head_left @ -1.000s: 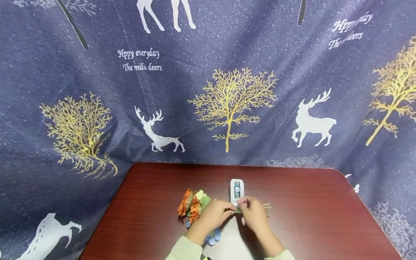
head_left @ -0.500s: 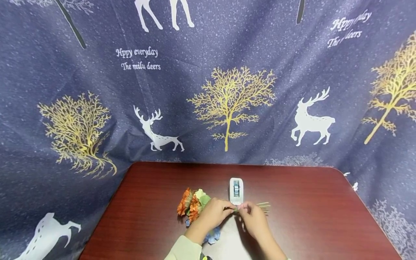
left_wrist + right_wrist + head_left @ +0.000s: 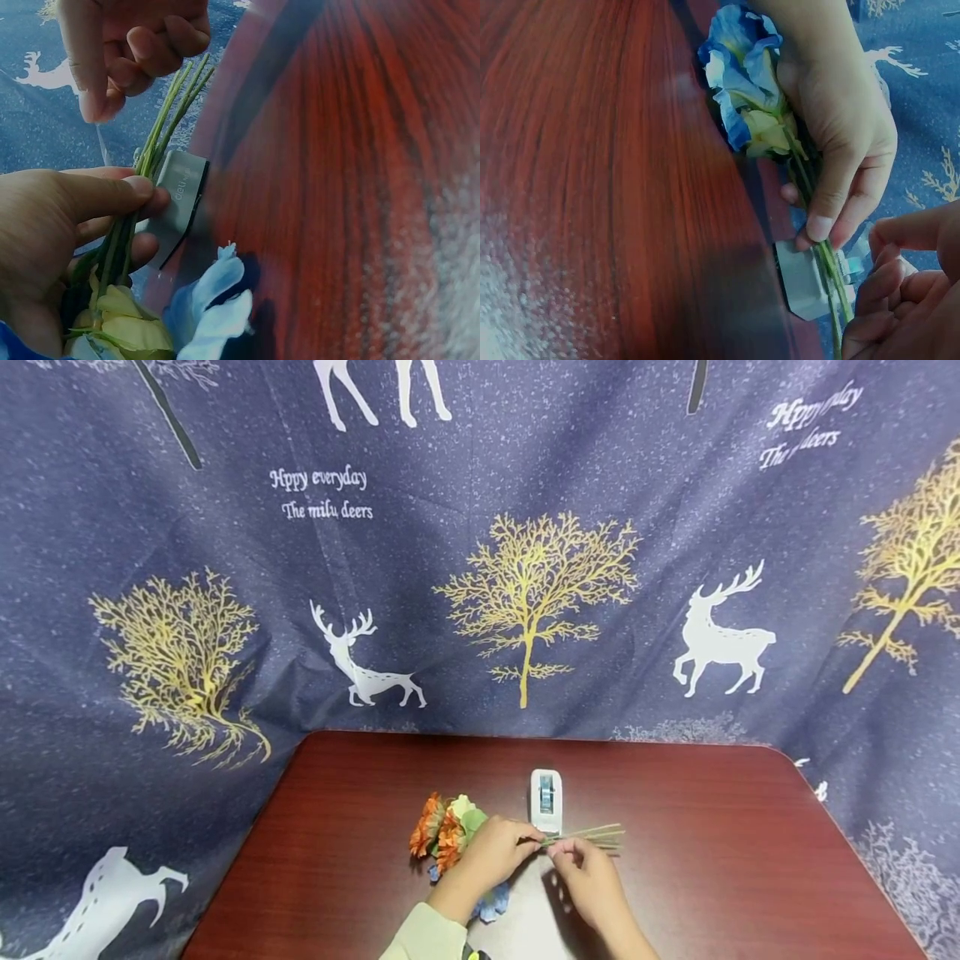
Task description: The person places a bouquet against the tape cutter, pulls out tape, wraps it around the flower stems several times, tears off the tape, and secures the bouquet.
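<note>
Inside the dispenser (image 3: 547, 824), tape (image 3: 546, 794); flower stems (image 3: 151, 156) in the left hand (image 3: 495, 853) (clear strip (image 3: 103, 141) in the right hand (image 3: 594, 878)).

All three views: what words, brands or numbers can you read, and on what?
"Hppy everyday / The milu deers": dark blue fabric backdrop, upper left.
"Hppy ...day / The ... deers": same backdrop, upper right; creases hide letters.
"deli": white plastic tape dispenser, left wrist view; faint.
No numbers readable.

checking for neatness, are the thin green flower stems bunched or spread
Both: the thin green flower stems are bunched where the left hand pinches them, but fan slightly toward their bare ends in the head view.
</note>
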`<state>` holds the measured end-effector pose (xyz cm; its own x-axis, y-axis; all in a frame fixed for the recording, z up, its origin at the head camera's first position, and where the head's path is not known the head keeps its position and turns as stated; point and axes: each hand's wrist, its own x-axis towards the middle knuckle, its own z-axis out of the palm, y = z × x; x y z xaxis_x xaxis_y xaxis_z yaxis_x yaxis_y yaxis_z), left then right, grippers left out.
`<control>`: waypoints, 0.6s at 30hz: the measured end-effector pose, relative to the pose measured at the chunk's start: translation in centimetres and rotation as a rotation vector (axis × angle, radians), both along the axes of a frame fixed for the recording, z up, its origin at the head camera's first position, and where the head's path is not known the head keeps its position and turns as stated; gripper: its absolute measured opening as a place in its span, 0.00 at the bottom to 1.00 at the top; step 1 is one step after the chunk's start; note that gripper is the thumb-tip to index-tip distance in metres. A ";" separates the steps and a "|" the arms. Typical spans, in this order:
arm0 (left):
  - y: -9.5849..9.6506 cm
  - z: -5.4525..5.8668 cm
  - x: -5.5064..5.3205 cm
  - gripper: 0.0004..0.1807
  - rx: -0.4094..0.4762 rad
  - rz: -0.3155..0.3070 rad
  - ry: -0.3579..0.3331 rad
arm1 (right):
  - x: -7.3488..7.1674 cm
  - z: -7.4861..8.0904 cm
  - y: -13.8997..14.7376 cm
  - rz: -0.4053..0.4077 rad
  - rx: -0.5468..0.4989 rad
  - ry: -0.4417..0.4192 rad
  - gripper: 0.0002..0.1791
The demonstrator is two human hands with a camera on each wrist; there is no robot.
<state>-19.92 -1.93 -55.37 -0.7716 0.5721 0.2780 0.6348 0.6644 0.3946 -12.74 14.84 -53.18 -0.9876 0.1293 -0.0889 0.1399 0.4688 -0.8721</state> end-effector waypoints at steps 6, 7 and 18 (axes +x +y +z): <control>0.1 0.4 0.1 0.07 0.011 0.011 -0.028 | 0.1 -0.2 0.0 -0.007 -0.030 -0.015 0.09; 0.1 0.4 0.1 0.07 0.012 0.012 -0.028 | 0.2 -0.3 0.0 -0.010 -0.046 -0.018 0.09; 0.1 0.8 0.0 0.06 0.039 0.019 -0.029 | 0.2 -1.6 0.1 -0.024 -0.081 -0.007 0.09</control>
